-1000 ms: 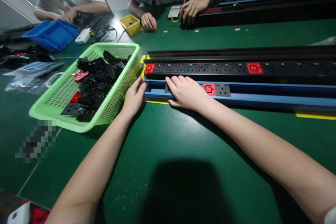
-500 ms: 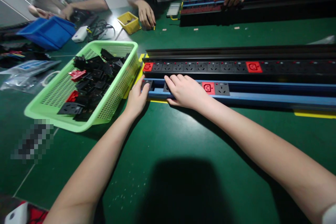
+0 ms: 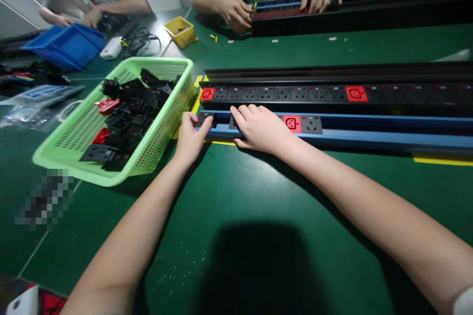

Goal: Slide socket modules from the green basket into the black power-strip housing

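Note:
A blue rail (image 3: pixel 369 139) lies lengthwise in front of me. At its left end my left hand (image 3: pixel 189 137) pinches a black socket module (image 3: pixel 207 119) between thumb and fingers. Farther along, my right hand (image 3: pixel 258 128) is closed over the rail, thumb on the near side and fingers across the top. Its palm hides part of the modules there. A black socket module (image 3: pixel 232 123) shows at its fingertips. To the right of this hand sit a red socket module (image 3: pixel 292 124) and another black socket module (image 3: pixel 312 124). Bare channel shows between my two hands.
Behind the rail lies a black power strip (image 3: pixel 318 93) fitted with black and red sockets. A green basket (image 3: pixel 155 160) of loose modules stands left. Beyond are a yellow bin (image 3: pixel 190 38), a blue bin (image 3: pixel 77 56) and a co-worker's hands (image 3: pixel 236 14) at another strip.
My left fingers have curled in and shifted slightly left around the end module. My right hand stays put. Across the table, the co-worker's hand moved from the table onto their strip's end.

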{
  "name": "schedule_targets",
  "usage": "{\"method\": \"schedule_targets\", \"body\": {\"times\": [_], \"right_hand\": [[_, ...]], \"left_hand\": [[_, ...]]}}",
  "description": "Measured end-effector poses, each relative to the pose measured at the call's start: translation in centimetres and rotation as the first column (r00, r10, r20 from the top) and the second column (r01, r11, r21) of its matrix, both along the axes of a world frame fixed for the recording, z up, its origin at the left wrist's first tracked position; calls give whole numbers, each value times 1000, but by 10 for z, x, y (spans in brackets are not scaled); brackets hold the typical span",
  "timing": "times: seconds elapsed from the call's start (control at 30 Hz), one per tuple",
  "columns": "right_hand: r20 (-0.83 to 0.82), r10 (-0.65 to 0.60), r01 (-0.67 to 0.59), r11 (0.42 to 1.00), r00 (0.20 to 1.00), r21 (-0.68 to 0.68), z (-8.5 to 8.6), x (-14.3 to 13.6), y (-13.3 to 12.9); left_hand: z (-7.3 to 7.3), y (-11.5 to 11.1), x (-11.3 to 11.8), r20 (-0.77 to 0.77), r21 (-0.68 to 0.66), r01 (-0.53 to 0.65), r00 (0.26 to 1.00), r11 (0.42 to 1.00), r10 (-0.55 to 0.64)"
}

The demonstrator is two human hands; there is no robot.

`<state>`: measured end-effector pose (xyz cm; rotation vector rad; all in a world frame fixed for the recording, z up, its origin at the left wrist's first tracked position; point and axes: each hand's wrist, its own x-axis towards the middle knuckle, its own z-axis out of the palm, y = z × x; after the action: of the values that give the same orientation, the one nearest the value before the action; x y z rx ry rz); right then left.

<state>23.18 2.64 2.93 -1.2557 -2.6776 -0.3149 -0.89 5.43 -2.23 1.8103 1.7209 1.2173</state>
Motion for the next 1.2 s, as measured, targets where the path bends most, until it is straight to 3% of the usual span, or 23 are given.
{"method": "schedule_targets", "body": {"times": [0.2,0.47,0.7,1.0,1.2], "right_hand": [[3,-4,4,1000,1000,-18,1,0,-1],[2,-3,3,1000,1000,-9,1,0,0],[-2,0,0,1000,1000,5,1,0,0],[-5,4,-4,1000,1000,-9,0,0,0],[-23,13,-13,1000,1000,0,-2,0,1]], "left_hand": [[0,-1,-1,-10,14,45,999,999,-45],[9,-1,5,30,12,201,979,980,-201],[16,-13,18,-26,79,215,977,973,-214],[21,-18,19,-298,108,211,939,971,-171],[29,-17,13,-519,47,255,832,966,-194]]}}
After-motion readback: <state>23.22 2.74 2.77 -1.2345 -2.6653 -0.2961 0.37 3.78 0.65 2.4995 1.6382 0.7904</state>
